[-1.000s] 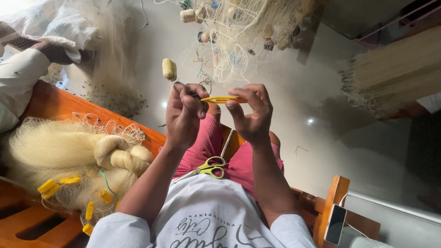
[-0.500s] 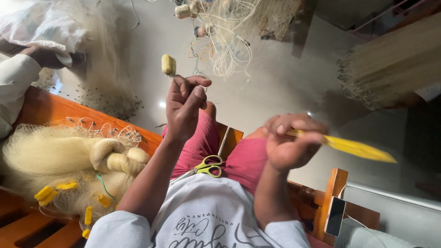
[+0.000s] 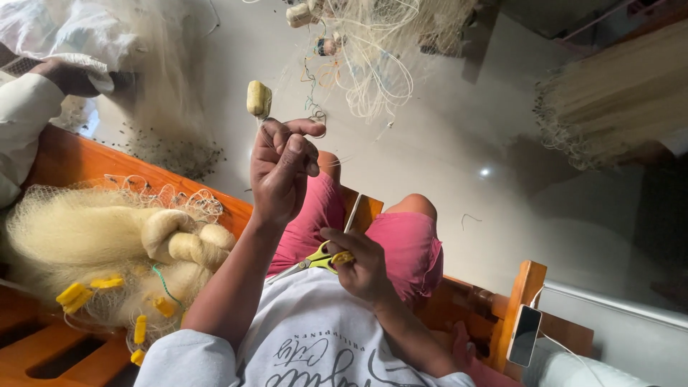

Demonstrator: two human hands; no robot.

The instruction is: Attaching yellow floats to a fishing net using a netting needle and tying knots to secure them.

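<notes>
My left hand (image 3: pixel 283 168) is raised in front of me, its fingers pinched on a thin net line just below a pale yellow float (image 3: pixel 259 98). My right hand (image 3: pixel 362 271) is down on my lap, closed around the end of a yellow netting needle (image 3: pixel 342 256). It rests against the yellow-green handles of a pair of scissors (image 3: pixel 309 262) lying on my pink shorts. A tangle of pale fishing net (image 3: pixel 373 50) with floats hangs ahead of my left hand.
A bundled cream net (image 3: pixel 93 236) with yellow floats lies on the orange wooden bench (image 3: pixel 79 161) to my left. Another person's hand (image 3: pixel 68 75) and white sleeve work at the far left. A phone (image 3: pixel 524 335) leans on the bench arm at right.
My right hand has come down from out at the right to my lap by the scissors, bringing the yellow needle with it. My left hand stays raised on the line.
</notes>
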